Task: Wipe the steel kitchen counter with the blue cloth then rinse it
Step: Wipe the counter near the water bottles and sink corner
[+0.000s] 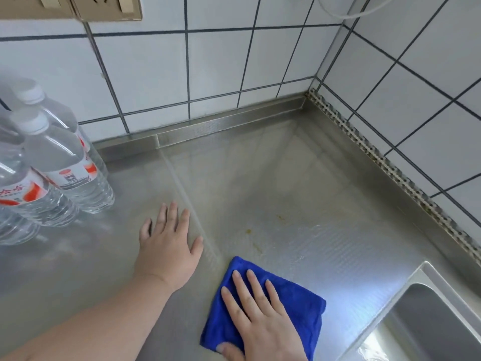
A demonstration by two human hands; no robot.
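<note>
Steel fills most of the head view: the counter [273, 178] is seen running into a far right corner, where it is met by white tiled walls [216, 61] with dark grout. A folded blue cloth [299, 300] is laid flat on the near part of the counter, just left of the sink [421, 316], whose rim and basin are seen at the near right edge. The cloth is pressed down by the right hand [260, 316], with fingers straight and spread over it and the thumb at its near edge; nothing is gripped. The left hand [169, 243] is laid flat on the bare steel just left of the cloth, fingers straight and slightly parted, touching a seam [182, 188] that runs from the back upstand towards the cloth. A few small yellowish spots [281, 218] are seen on the steel beyond the cloth, and a faint wet sheen is visible near them. At the left, a group of clear plastic water bottles [65, 168] with white caps and red-and-white labels is stood on the counter, well apart from the cloth but near the left hand. A perforated metal strip [390, 165] is fitted along the right wall. Beige wall sockets [104, 7] are mounted at the far left, above the tiles.
</note>
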